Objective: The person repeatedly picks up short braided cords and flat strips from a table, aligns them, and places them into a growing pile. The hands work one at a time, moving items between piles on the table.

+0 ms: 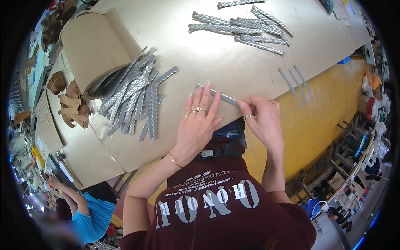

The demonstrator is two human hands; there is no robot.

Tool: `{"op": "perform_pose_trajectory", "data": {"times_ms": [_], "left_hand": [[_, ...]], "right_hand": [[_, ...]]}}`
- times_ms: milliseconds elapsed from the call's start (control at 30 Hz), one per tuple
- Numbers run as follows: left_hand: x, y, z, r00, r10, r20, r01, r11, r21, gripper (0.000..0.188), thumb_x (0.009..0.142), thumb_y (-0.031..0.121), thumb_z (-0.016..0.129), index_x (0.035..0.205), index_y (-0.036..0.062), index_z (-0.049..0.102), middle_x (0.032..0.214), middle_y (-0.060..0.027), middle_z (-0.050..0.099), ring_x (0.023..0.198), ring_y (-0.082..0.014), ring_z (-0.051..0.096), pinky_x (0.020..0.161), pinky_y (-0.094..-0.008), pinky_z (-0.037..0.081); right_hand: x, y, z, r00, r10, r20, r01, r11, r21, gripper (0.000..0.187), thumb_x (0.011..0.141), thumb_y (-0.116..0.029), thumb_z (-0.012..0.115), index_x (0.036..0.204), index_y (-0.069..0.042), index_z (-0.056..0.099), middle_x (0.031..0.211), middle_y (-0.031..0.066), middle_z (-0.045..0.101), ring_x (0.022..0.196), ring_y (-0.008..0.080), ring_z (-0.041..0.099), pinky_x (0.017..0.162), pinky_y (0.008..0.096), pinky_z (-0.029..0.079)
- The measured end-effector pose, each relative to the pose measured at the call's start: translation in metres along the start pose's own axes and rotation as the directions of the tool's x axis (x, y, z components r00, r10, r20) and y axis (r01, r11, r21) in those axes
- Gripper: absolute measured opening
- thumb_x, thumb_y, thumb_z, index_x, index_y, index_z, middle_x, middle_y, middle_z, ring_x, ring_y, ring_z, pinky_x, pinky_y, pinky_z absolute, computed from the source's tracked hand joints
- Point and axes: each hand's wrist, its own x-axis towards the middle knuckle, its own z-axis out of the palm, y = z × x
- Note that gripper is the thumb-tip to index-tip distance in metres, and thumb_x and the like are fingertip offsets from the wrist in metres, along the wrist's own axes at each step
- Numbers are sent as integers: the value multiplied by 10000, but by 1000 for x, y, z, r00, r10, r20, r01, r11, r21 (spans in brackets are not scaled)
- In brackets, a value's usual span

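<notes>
A narrow grey strip with a silver braided pattern (225,98) lies slantwise near the table's front edge. My left hand (197,125) rests flat with fingers stretched out, and its fingertips press on the strip's far end. At the near end, my right hand (263,120) has thumb and fingers pinched together on the strip; the fingers partly hide that end. To the left lies a loose pile of similar grey and braided strips (139,89). Farther back, several braided silver strips (250,27) are heaped together.
Three thin grey strips (293,85) stick out over the table's right edge. A curved brown sheet (93,46) stands over part of the pile at left, beside brown bundles (74,106). Another person in a blue top (96,212) works at lower left. Yellow floor (333,100) shows at right.
</notes>
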Motion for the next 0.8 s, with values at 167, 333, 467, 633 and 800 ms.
{"op": "perform_pose_trajectory", "data": {"times_ms": [167,333,467,633,800], "left_hand": [[1,0,-2,1000,22,22,-22,1000,-8,617,973,343,573,1539,183,387,1600,-235,272,1475,-384,289,1196,-495,251],[3,5,-2,997,55,51,-61,990,124,609,952,307,613,1526,261,415,1581,-316,242,1471,-454,262,1193,-532,228],[5,10,-1,999,48,8,-48,998,40,630,916,166,562,1525,221,415,1568,-356,239,1476,-466,251,1200,-540,212],[2,17,-1,999,-1,-48,0,1000,-19,624,934,278,593,1523,178,414,1596,-277,259,1494,-400,251,1210,-502,213],[5,18,5,991,118,68,-119,993,14,673,955,364,587,1521,65,379,1622,-177,263,1499,-321,263,1218,-456,226]], "right_hand": [[-1,2,4,999,-22,-34,22,1000,-19,254,935,-282,682,808,-63,665,690,53,623,635,226,558,782,365,348],[-2,1,7,998,-37,-45,33,996,-89,243,935,-291,665,823,-75,671,750,75,659,705,274,605,801,409,367],[-4,-1,12,994,-57,-98,44,990,-135,251,940,-294,658,819,-74,665,753,79,658,714,281,610,800,417,374],[-8,-1,14,980,-90,-178,71,991,-112,252,940,-291,677,821,-69,653,676,46,608,622,220,565,784,382,348],[-15,11,0,997,49,-57,-48,999,23,247,935,-244,690,820,-28,655,652,76,615,600,208,579,696,360,410]]}}
